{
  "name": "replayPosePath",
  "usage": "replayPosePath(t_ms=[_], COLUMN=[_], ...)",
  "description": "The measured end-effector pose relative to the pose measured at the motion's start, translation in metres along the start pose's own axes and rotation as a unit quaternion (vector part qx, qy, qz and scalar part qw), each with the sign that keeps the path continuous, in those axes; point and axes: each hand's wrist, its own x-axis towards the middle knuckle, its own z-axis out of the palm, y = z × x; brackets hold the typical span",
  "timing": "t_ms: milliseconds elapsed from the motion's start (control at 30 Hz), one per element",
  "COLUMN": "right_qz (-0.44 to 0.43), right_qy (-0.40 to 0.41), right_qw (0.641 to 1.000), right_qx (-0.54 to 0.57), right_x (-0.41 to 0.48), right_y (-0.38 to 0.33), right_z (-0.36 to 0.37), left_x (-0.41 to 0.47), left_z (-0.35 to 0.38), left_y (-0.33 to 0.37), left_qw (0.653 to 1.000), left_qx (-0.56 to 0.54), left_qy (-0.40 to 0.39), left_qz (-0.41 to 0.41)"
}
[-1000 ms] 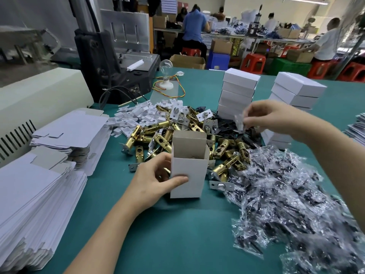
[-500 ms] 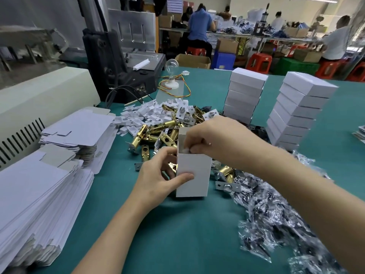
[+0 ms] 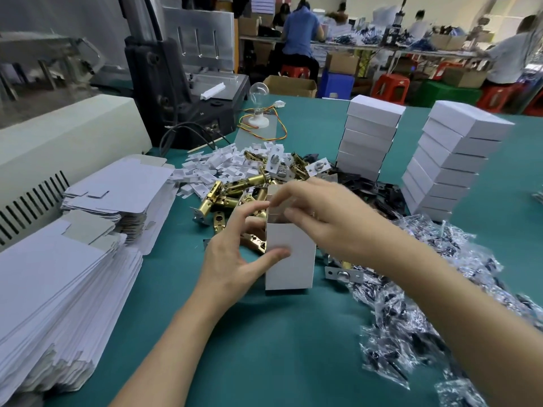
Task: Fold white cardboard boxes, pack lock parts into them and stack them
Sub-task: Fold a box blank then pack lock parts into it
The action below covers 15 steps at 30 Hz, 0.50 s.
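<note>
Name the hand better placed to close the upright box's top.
Probably right. The right hand sits at the open top of the box, fingers over the opening; the left hand grips the box's side, steadying it upright.

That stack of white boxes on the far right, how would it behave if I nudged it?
The right stack would probably tip: it stands tall and narrow, with its layers unevenly offset. Its smooth cardboard faces suggest the upper layers may slide off.
</note>
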Motion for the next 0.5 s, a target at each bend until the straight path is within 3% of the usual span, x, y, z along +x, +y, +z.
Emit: replayPosePath(t_ms=[133,267,500], right_qz=[0.071,0.139,0.095], right_qy=[0.259,0.267,0.282], right_qw=[0.959,0.943,0.941], right_qx=[0.09,0.142,0.163], right_x=[-0.022,-0.038,-0.035], right_y=[0.021,0.031,0.029], right_z=[0.011,0.04,0.055], left_x=[-0.001,-0.002,0.001], left_z=[0.0,0.001,0.0], left_y=[-0.001,0.002,0.011], left_qw=[1.0,1.0,0.999], left_qx=[0.009,0.02,0.026], left_qy=[0.002,0.007,0.041], left_qz=[-0.003,-0.005,0.009])
